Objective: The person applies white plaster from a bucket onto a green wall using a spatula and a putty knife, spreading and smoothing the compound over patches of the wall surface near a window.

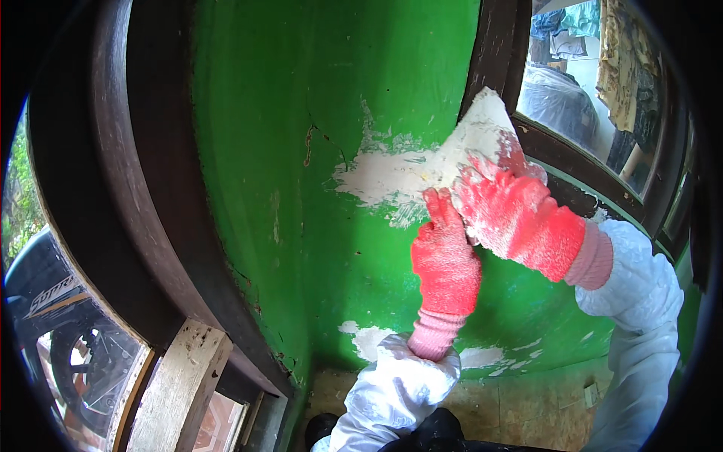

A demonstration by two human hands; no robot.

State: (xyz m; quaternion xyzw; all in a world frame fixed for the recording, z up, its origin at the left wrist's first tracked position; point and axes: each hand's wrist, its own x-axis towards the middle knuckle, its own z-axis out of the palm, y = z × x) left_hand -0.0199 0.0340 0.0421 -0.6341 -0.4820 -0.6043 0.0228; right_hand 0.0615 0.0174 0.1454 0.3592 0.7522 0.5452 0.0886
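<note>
The white piece (pixel 484 120) I see is roughly triangular, thickly smeared with pale paste and reddish along its right side; whether it is a scraper or a sheet, I can't tell. Its pointed end overlaps the dark frame (pixel 497 38) at the window's corner. My right hand (pixel 512 215), red-gloved, grips its lower part, fingers close together. My left hand (pixel 447 260) has narrowed fingers just below; I can't tell whether they touch it. Leftward, a ragged white patch (pixel 384 177) spreads over the green wall (pixel 248 113).
</note>
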